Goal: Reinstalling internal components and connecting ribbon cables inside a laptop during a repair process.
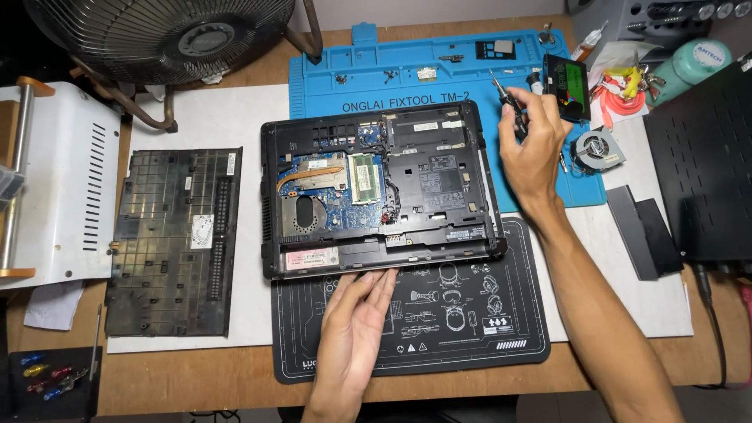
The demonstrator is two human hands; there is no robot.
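Rested left hand (354, 321) flat, fingers spread, against opened laptop (381, 186) — long axis left-right — while right hand (531, 149) pinched screwdriver (507, 103), tip pointing up-left.

Your left hand (354, 325) lies on the black printed rubber mat (439, 329), which is mostly bare and gives free room in front of the open black laptop base (380, 188). To its left, the removed black plastic bottom cover (174, 239) takes the white sheet. Your right hand (531, 149), holding the thin black screwdriver (509, 106), has the small round grey fan (597, 149) just beside it on the blue silicone work mat (368, 70). The black metal case (701, 164) blocks the far right.
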